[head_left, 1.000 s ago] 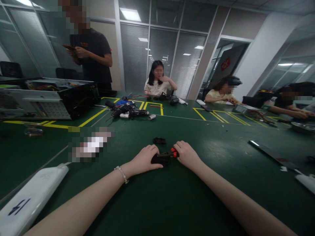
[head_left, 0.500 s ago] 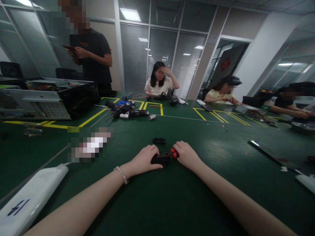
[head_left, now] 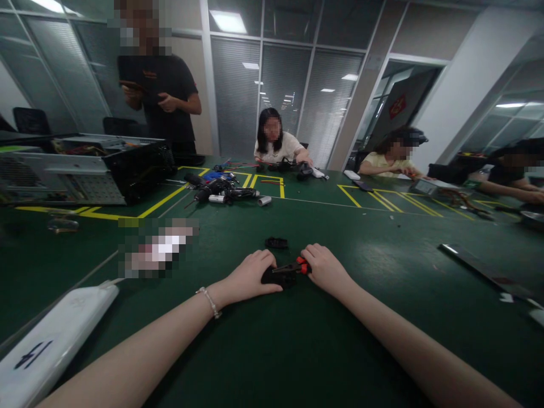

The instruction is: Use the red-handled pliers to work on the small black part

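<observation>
My left hand (head_left: 251, 273) is closed on a small black part (head_left: 278, 278) resting on the green table, with the thumb along its near side. The part's exact kind is too dark to make out. In my right hand (head_left: 325, 269) are red-handled pliers (head_left: 302, 265), their dark jaws pointing left over the black part. Whether the jaws grip the part cannot be seen. Just beyond my hands lies another small black piece (head_left: 276, 243), touched by neither hand.
A white power bank marked 14 (head_left: 55, 334) lies at the left, cabled to a blurred-out device (head_left: 159, 249). Farther back are an open computer case (head_left: 85, 175) and a pile of tools and cables (head_left: 221, 190). A dark flat strip (head_left: 484, 272) lies right. Several people are around the table.
My hands and the pliers hold nearly the same pose over the black part. The view has shifted slightly. Across the table, a seated person has lowered a hand from the head to the table.
</observation>
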Available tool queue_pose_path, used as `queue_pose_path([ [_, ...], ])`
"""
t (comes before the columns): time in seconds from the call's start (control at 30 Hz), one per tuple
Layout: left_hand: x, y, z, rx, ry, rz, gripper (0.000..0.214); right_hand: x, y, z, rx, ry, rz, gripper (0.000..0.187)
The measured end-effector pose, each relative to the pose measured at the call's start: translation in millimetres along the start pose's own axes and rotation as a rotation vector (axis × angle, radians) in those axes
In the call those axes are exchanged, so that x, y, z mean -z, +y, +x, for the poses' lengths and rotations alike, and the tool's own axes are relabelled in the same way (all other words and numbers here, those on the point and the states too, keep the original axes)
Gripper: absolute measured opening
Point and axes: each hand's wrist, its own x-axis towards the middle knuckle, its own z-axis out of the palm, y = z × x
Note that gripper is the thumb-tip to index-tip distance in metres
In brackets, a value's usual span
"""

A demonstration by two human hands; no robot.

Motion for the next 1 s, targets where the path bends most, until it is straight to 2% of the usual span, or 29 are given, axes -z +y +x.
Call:
queue_pose_path([
  [0.47,4.0,3.7,0.2,0.015,-0.030,-0.016,0.035,5.0,-1.0,1.4,0.001,-0.018,0.013,0.025],
  [1.0,3.8,5.2,0.1,0.015,-0.025,-0.009,0.034,0.6,0.0,0.6,0.001,-0.004,0.017,0.023],
])
